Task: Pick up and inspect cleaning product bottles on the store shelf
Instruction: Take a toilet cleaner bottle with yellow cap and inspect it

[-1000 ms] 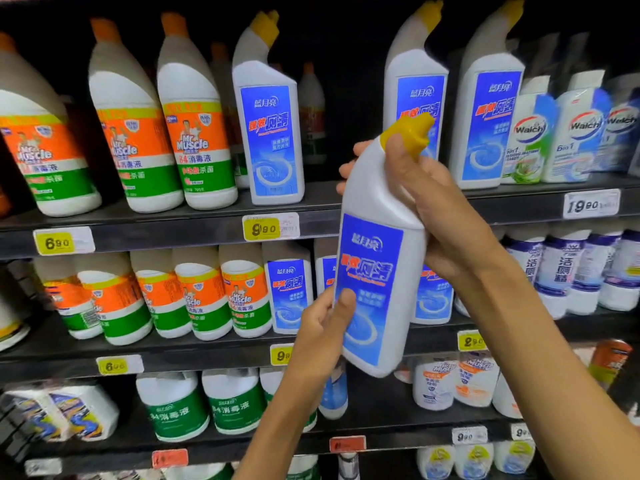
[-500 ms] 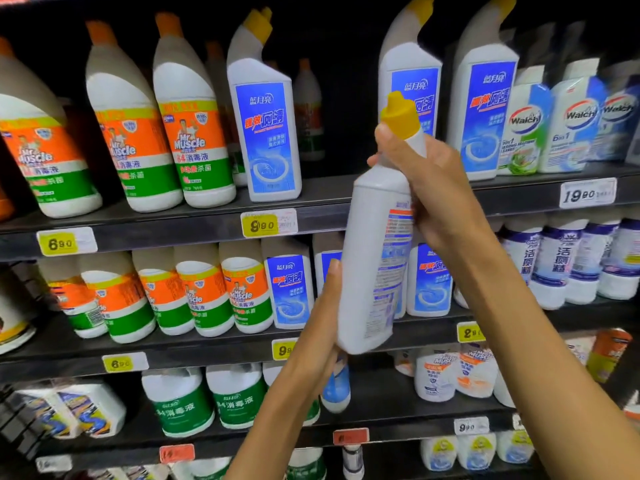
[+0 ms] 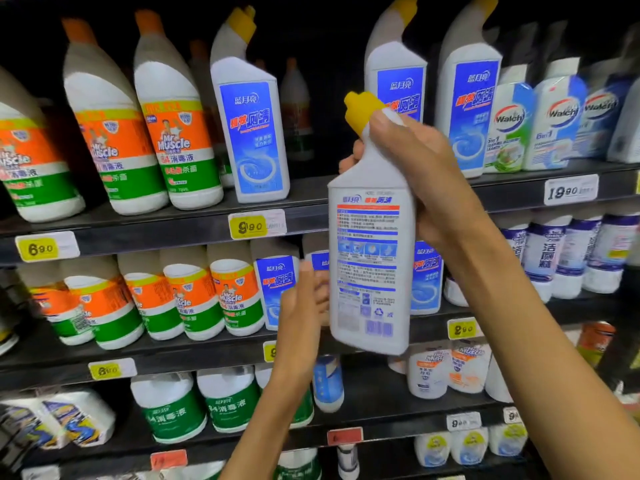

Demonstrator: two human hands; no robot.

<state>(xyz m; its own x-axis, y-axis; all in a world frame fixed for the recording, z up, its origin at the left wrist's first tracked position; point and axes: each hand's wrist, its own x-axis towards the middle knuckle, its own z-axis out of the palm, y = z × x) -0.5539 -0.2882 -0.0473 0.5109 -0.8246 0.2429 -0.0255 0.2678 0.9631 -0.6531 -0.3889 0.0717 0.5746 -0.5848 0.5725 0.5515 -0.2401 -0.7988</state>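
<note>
Head view: inspection underway; right hand [image 3: 420,174] grips the bottle [image 3: 370,268] by its neck, back label facing; left hand [image 3: 304,306] open beside it. Next, probably reshelving.

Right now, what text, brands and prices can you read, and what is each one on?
"Mr. Muscle": orange-and-green labelled white bottles, top shelf.
"Walch": white bottles with blue-green labels, top right.
"6.90": yellow price tag.
"9.90": yellow price tag.
"19.90": white price tag.
"2.90": yellow price tag.
Held white bottle with yellow cap, gripped by the right hand: back label print too small to read.
Left hand: open beside it.
</note>
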